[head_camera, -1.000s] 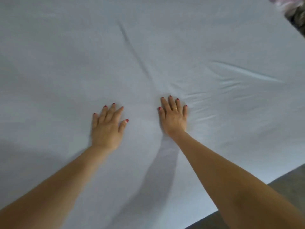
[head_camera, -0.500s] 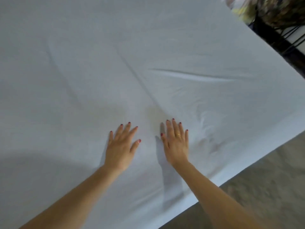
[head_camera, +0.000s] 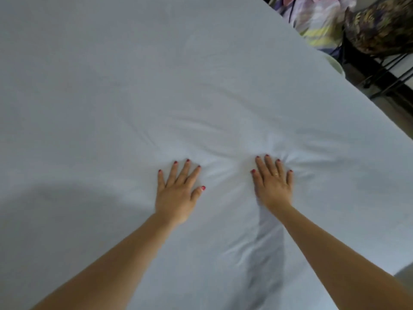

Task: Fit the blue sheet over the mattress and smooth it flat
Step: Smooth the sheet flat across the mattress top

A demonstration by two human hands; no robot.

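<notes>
The sheet (head_camera: pixel 156 86) covers the mattress from edge to edge. Both hands lie palm-down on it, side by side and apart. Left hand (head_camera: pixel 178 193): grip released, fingers straight and spread, pressing the fabric. Right hand (head_camera: pixel 273 186): grip released, fingers straight and close together, pressing the fabric; a ring (head_camera: pixel 276 174) sits on one finger. Creases (head_camera: pixel 223 139) fan out from the fingertips of both hands. Patterned fabrics (head_camera: pixel 319 21) lie beyond the far right edge of the bed.
</notes>
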